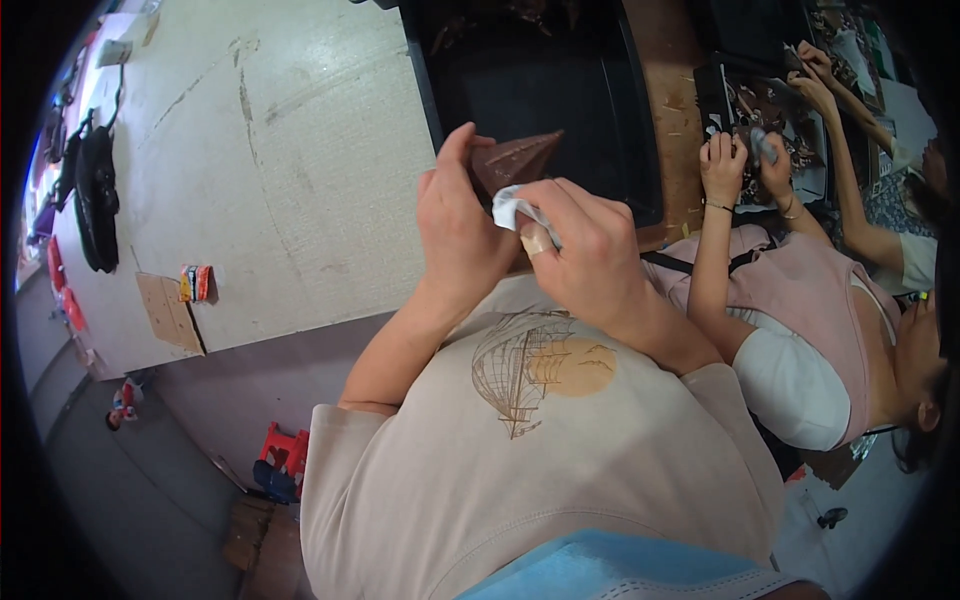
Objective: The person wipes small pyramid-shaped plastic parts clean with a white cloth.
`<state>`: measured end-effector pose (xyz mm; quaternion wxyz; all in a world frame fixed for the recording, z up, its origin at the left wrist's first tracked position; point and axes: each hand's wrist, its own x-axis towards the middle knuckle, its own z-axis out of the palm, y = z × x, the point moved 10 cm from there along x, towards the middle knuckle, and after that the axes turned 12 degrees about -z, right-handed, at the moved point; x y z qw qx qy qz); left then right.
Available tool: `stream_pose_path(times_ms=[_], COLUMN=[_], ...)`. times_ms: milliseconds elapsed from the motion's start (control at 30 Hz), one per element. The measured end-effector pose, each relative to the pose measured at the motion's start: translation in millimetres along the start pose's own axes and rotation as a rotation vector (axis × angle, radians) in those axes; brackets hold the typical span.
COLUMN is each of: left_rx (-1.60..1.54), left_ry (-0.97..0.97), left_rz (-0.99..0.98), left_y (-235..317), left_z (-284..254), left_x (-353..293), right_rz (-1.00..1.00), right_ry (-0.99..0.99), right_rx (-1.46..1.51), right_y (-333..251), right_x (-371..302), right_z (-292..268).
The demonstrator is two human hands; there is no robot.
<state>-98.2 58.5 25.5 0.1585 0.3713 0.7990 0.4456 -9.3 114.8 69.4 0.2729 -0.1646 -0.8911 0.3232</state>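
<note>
A dark brown, glossy, cone-like piece [518, 160] with ridged sides is gripped in my left hand [453, 228], its point aimed to the far right. My right hand [592, 240] pinches a white cloth or tissue [510, 208] against the near end of the piece. A pale strip, like a bandage, wraps one right-hand digit. Both hands are close together in front of my chest, at the near left part of a large black tray [545, 110]. Further brown pieces [530, 12] lie at its far end.
A pale, scuffed tabletop [320, 160] stretches left, with a cardboard piece [165, 318], a small colourful packet [197, 284] and a black bag-like item [96, 195]. At right, co-workers' hands [722, 165] work over another tray of brown pieces. A red stool [288, 447] stands below left.
</note>
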Motion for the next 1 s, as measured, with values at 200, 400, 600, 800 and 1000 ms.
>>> stream_pose_path(times_ms=[200, 400, 600, 800, 1000], left_rx=[0.08, 0.029, -0.066, -0.075, -0.059], left_ry=[-0.011, -0.047, 0.028, -0.014, -0.175], left_rz=[0.241, 0.088, -0.011, 0.004, -0.139], left_y=[20.9, 4.4, -13.4, -10.8, -58.8], left_z=[10.1, 10.0, -2.3, 1.2, 33.8], left_x=[-13.9, -6.5, 4.6, 8.0, 2.0], right_rz=[-0.033, -0.038, -0.07, -0.069, -0.048], right_ry=[0.077, 0.066, -0.021, 0.024, 0.013], right_rx=[-0.023, -0.011, -0.041, -0.047, -0.1], right_y=[-0.9, -2.8, -4.0, -4.5, 3.9], right_x=[12.8, 3.7, 2.3, 21.7, 26.7], right_z=[-2.4, -0.3, 10.9, 10.4, 25.1])
